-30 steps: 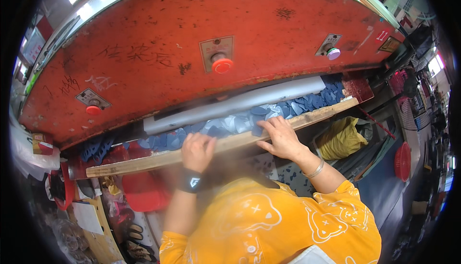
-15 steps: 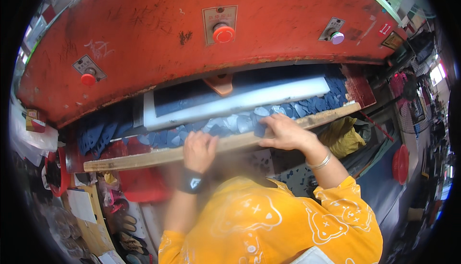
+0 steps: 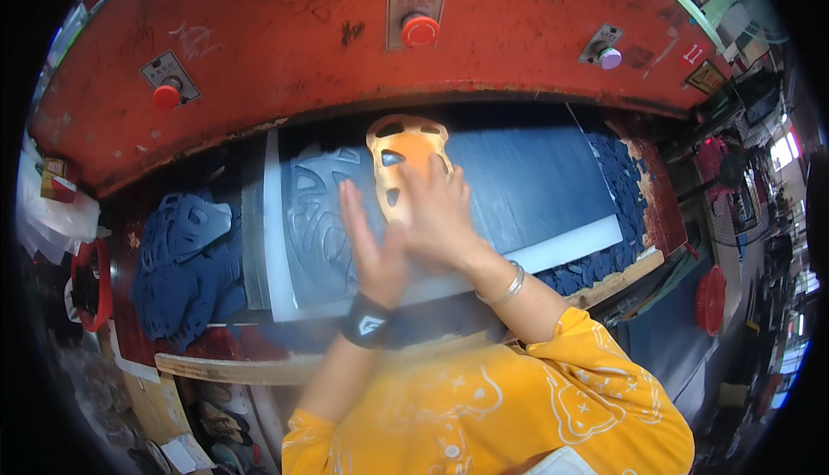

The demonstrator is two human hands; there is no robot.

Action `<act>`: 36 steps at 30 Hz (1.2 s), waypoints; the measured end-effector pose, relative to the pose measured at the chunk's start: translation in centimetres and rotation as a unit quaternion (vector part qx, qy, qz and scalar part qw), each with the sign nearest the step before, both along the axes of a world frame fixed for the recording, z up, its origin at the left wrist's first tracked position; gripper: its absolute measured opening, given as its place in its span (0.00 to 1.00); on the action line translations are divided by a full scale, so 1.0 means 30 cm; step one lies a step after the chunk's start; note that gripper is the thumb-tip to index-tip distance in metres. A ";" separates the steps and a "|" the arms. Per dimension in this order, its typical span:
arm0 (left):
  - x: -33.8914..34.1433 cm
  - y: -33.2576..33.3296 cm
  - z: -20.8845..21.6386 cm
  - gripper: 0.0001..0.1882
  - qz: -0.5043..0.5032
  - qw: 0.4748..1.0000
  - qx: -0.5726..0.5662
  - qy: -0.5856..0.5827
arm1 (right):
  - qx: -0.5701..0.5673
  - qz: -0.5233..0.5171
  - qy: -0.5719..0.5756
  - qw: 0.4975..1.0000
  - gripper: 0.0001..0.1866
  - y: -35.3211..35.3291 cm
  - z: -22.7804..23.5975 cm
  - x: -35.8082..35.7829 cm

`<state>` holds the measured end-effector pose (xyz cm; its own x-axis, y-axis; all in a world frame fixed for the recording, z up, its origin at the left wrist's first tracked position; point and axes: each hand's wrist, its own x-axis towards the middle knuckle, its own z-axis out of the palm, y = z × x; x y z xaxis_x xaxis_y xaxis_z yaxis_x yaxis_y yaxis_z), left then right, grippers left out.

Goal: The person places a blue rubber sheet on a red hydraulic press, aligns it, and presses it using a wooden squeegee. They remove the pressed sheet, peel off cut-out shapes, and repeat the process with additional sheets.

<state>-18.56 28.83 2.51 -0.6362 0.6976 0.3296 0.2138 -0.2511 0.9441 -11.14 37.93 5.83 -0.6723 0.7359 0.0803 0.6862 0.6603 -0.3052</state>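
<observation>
An orange cutting die (image 3: 404,140) with several openings lies on a dark blue sheet (image 3: 535,186). My right hand (image 3: 436,220) is over its near right part, fingers stretched out and apart; whether they touch the die is unclear. Beside the die's near end my left hand (image 3: 378,255) is open, fingers upright and slightly blurred, holding nothing. Left of the die, curved cut outlines (image 3: 319,207) mark the sheet. Under the sheet is a white board (image 3: 574,246), its near edge partly hidden by my hands.
Above the board stands a red machine front (image 3: 294,52) with red push buttons (image 3: 420,31). Cut blue pieces (image 3: 186,233) are piled at left; blue scraps (image 3: 626,190) lie at right. A wooden bar (image 3: 233,370) edges the near side. A red basket (image 3: 711,300) stands at right.
Both hands have left the wooden bar and moved forward to the die. The die, earlier mostly hidden under the machine, now shows whole. More of the sheet and board is visible.
</observation>
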 end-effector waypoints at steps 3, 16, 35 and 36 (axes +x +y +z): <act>0.064 -0.043 -0.036 0.45 -0.049 0.997 -0.035 -0.038 | -0.040 -0.014 0.041 0.998 0.43 -0.070 0.012 0.052; 0.109 -0.179 -0.032 0.53 -0.064 0.843 -0.296 0.444 | -0.524 0.056 0.562 0.637 0.47 0.009 -0.006 0.310; 0.003 -0.067 0.001 0.38 -0.043 0.870 -0.222 0.439 | -0.051 -0.010 0.140 0.989 0.36 0.254 0.017 0.343; 0.005 -0.065 0.011 0.34 -0.034 0.879 -0.199 0.431 | -0.016 -0.028 0.173 0.984 0.36 0.294 0.011 0.351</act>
<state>-18.41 26.87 2.84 -0.2221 0.8936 0.3901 0.8908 0.0233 0.4539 -0.61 46.76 6.17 -0.5675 0.7767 0.2734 0.5728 0.6109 -0.5466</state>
